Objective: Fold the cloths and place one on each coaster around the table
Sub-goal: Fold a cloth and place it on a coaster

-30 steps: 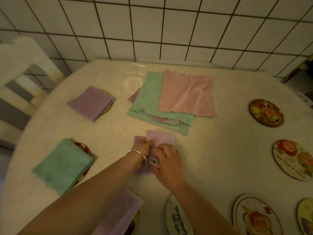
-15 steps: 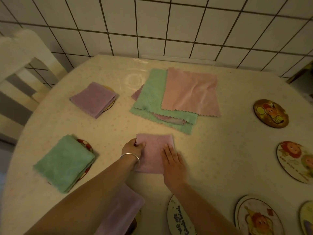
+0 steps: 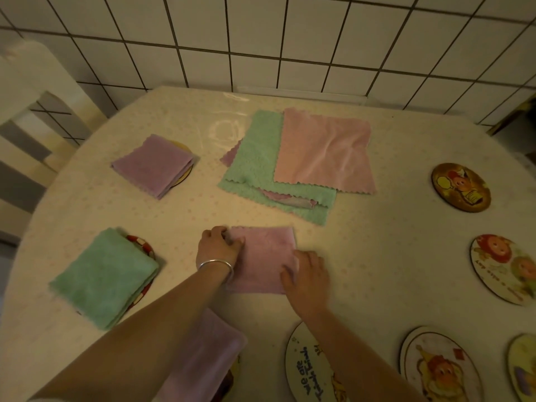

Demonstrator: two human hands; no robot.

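Observation:
A folded purple cloth (image 3: 265, 256) lies flat on the table (image 3: 377, 256) in front of me. My left hand (image 3: 216, 248), with a bangle on the wrist, grips its left edge with curled fingers. My right hand (image 3: 307, 275) grips the cloth's lower right corner. Behind it lies a pile of unfolded cloths: a pink one (image 3: 324, 152) on top of green ones (image 3: 258, 158). Folded cloths sit on coasters: purple (image 3: 153, 165) at the far left, green (image 3: 101, 280) at the near left, and purple (image 3: 203, 358) under my left forearm.
Bare round coasters lie to the right (image 3: 461, 187), (image 3: 504, 268), (image 3: 441, 369), (image 3: 522, 369) and one near my right forearm (image 3: 310, 369). A white chair (image 3: 32, 111) stands at the left. A tiled wall (image 3: 290, 39) backs the table.
The purple cloth went from bunched under both hands to a flat folded square. My right hand slid from the cloth's middle to its lower right corner; my left stays at the left edge.

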